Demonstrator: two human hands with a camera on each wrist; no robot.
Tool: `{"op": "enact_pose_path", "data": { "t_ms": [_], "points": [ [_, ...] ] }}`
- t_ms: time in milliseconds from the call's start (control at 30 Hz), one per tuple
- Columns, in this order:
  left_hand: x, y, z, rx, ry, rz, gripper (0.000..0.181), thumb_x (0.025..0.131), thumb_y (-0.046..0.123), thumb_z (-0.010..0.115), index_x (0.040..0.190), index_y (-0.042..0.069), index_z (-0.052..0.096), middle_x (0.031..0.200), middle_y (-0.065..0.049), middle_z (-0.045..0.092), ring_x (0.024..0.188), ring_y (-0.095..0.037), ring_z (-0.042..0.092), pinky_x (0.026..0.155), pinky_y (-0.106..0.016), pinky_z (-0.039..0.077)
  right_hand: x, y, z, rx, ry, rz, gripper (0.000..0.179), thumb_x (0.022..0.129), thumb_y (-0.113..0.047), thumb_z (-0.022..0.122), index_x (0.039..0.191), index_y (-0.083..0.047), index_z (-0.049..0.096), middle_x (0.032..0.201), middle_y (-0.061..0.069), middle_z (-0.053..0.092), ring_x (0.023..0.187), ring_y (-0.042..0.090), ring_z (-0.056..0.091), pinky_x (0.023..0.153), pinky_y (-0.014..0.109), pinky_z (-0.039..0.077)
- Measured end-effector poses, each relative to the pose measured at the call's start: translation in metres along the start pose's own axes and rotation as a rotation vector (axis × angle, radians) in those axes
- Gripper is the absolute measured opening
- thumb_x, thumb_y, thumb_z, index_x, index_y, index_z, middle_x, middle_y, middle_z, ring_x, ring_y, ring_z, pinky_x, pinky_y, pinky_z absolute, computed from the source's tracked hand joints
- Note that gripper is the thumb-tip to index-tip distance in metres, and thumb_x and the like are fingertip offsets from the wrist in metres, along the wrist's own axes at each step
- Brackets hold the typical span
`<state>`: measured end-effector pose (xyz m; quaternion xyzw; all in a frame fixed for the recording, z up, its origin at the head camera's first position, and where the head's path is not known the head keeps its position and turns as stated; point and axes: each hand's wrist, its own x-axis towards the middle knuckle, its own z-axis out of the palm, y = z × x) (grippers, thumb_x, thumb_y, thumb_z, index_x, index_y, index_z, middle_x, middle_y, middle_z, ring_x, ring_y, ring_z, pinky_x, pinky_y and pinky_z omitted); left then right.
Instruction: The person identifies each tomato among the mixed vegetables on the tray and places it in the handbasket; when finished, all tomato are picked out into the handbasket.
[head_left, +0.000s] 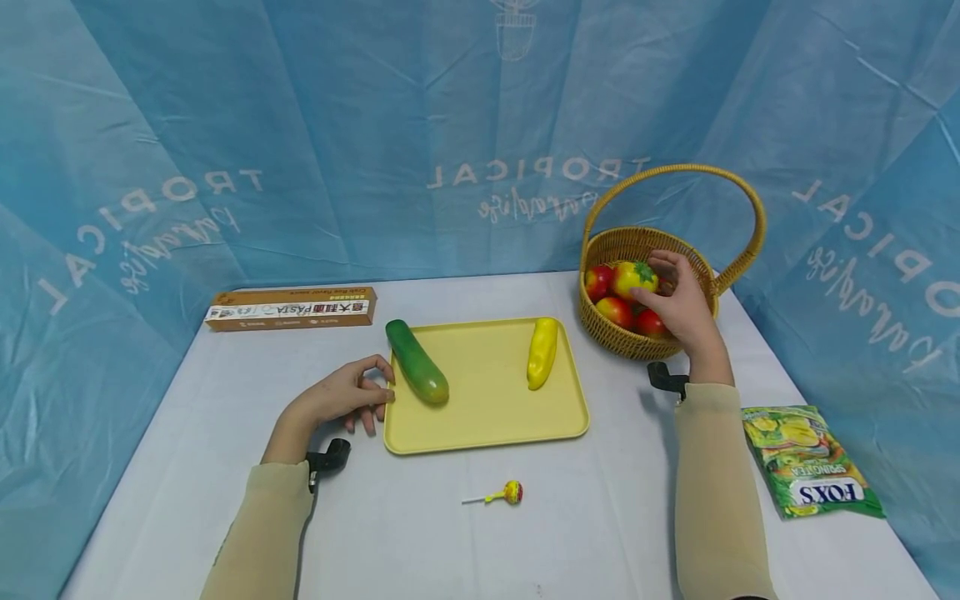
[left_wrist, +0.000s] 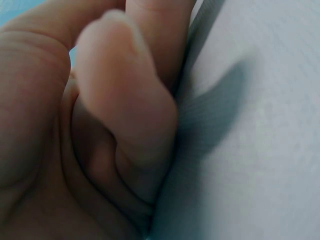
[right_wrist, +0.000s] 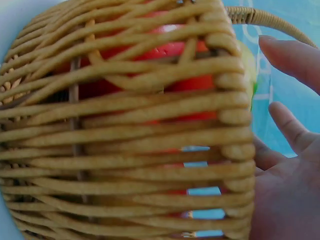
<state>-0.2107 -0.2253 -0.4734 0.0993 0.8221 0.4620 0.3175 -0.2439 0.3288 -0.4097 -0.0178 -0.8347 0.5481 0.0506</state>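
My left hand is at the left rim of a shallow yellow tray, its thumb and index finger holding the edge. In the left wrist view, curled fingers lie close against the white cloth. A green cucumber rests slantwise over the tray's left part, and a long yellow banana-like piece lies at its right. Over the wicker basket, my right hand spreads thumb and fingers beside a round yellow thing with a green top. Red-and-yellow apple-like fruits surround it.
A brown pasta box lies at the back left. A lollipop is in front of the tray. At the right edge lies a green FOX'S candy bag. The basket's tall handle arches above it; blue curtain hangs behind.
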Motion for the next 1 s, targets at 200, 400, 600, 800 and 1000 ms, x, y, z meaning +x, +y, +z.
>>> {"op": "enact_pose_path", "data": {
  "t_ms": [200,400,600,800,1000],
  "points": [
    [0.002,-0.001,0.001,-0.001,-0.001,0.001,0.037,0.102,0.025,0.068,0.13,0.01,0.049,0.078,-0.006,0.075,0.058,-0.019,0.073,0.047,-0.025,0.05,-0.002,0.0,-0.007,0.009,0.021,-0.009,0.075,0.101,-0.022,0.073,0.162,-0.012,0.03,0.169,0.015,0.037,0.161,0.032,0.03,0.135,0.052,0.018],
    [0.002,-0.001,-0.004,0.004,-0.009,0.016,0.037,0.102,0.025,0.068,0.129,0.009,0.049,0.08,-0.008,0.076,0.06,-0.02,0.073,0.049,-0.027,0.052,-0.007,-0.011,-0.01,-0.013,0.062,-0.015,0.072,0.102,-0.028,0.071,0.162,-0.016,0.033,0.169,0.012,0.038,0.16,0.032,0.032,0.133,0.054,0.025],
    [-0.015,0.006,-0.019,0.022,0.02,0.034,0.037,0.105,0.026,0.066,0.131,0.005,0.049,0.087,-0.013,0.077,0.065,-0.025,0.073,0.058,-0.034,0.057,-0.012,-0.03,-0.008,-0.041,0.083,-0.054,0.069,0.102,-0.035,0.072,0.16,-0.023,0.037,0.168,0.006,0.042,0.158,0.031,0.036,0.132,0.051,0.028],
    [-0.046,0.043,-0.033,0.143,0.189,0.105,0.035,0.107,0.036,0.062,0.129,0.01,0.052,0.095,-0.017,0.077,0.087,-0.038,0.075,0.071,-0.045,0.059,-0.018,-0.05,-0.009,-0.081,0.051,-0.104,0.067,0.102,-0.035,0.07,0.159,-0.026,0.037,0.169,0.005,0.04,0.159,0.028,0.035,0.131,0.053,0.03],
    [-0.069,0.098,-0.021,0.417,0.453,0.292,0.047,0.106,0.054,0.058,0.143,0.025,0.058,0.135,-0.006,0.071,0.126,-0.031,0.067,0.101,-0.057,0.055,-0.031,-0.075,-0.002,-0.158,-0.002,-0.238,0.066,0.104,-0.036,0.068,0.161,-0.023,0.039,0.167,0.005,0.043,0.157,0.031,0.038,0.129,0.06,0.03]
  ]
}}
